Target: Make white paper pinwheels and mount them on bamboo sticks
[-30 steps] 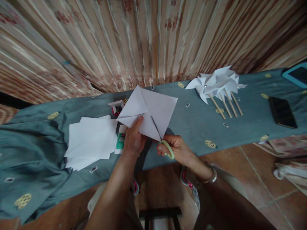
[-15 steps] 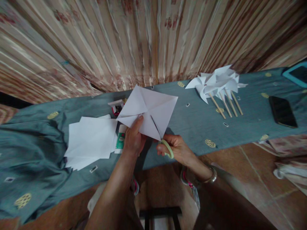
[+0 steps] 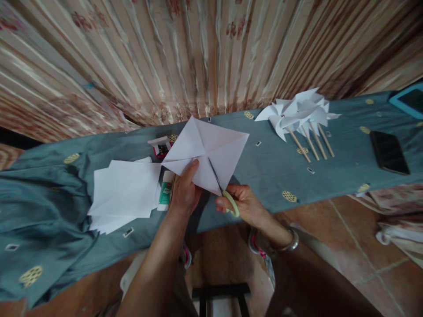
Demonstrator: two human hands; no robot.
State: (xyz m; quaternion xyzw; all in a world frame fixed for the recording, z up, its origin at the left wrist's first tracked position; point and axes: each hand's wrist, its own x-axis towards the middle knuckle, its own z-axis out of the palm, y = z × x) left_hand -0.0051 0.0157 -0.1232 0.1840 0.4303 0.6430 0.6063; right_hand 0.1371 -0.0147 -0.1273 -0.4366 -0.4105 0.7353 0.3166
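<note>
From my remote seat I see the left hand (image 3: pixel 185 189) reaching up from bottom centre, thumb flat on top, pinching the creased white paper (image 3: pixel 223 149) mid-frame; its other fingers are mostly hidden. Right of it, the right hand (image 3: pixel 246 204), forearm slanting from lower right, curls around green-handled scissors (image 3: pixel 233 204), blade along the paper.

We are holding a creased white square sheet of paper (image 3: pixel 214 143) mid-view, its four corners pointing roughly far, near, left and right. A slit is running from its left corner towards the middle, the edges parting slightly. Dark-bladed scissors with a pale green handle (image 3: pixel 224 194) are lying along the near corner's diagonal, blade reaching almost to centre, handle sitting just outside the paper.
</note>
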